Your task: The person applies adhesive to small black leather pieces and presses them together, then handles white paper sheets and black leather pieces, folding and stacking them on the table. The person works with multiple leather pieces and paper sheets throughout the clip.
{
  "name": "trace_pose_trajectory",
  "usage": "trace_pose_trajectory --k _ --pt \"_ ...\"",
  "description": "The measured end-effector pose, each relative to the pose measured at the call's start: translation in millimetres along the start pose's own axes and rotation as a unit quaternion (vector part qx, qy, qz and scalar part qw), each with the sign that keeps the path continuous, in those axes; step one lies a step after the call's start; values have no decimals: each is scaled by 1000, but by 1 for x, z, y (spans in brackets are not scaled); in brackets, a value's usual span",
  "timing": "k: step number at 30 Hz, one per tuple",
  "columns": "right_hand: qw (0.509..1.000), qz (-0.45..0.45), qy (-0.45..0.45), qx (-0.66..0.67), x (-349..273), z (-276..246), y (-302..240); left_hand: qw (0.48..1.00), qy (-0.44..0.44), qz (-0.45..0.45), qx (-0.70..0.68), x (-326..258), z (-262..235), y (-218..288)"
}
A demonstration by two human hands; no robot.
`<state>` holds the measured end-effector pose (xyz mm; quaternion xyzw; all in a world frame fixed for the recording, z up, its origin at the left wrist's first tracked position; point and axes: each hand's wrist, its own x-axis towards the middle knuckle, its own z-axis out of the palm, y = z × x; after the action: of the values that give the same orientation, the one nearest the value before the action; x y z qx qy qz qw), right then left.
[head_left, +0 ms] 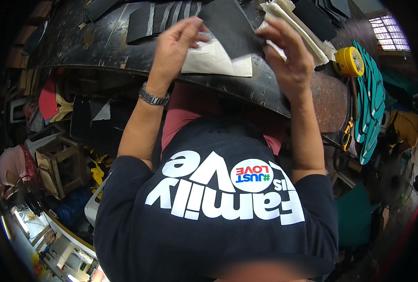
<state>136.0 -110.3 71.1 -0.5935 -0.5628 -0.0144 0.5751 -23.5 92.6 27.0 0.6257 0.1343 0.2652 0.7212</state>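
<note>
A thin black sheet (230, 26) of flexible material spans the gap between my two hands, one corner hanging over a white cloth piece (213, 61) on the dark worktable. My left hand (181, 40), wearing a metal watch (153, 95) at the wrist, pinches at the sheet's left edge. At the opposite edge, my right hand (289, 49) has curled fingers on the same sheet; motion smears its fingertips. Beyond my left hand, black pieces with grey strips (164, 18) lie side by side.
Folded white cloth (307, 35) is stacked beyond my right hand, near more black pieces (315, 19). A yellow tub (349, 62) stands at the table's right. Below it hang orange-handled scissors (347, 135) and teal cut pieces (370, 103). A wooden stool (58, 164) is at left.
</note>
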Motion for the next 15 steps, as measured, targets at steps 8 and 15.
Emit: trace_pose_trajectory --k 8,15 --pt "990 97 19 105 -58 -5 -15 963 -134 -164 -165 -7 37 0" --pt "877 291 170 342 -69 17 -46 991 6 -65 -119 -24 68 -16"
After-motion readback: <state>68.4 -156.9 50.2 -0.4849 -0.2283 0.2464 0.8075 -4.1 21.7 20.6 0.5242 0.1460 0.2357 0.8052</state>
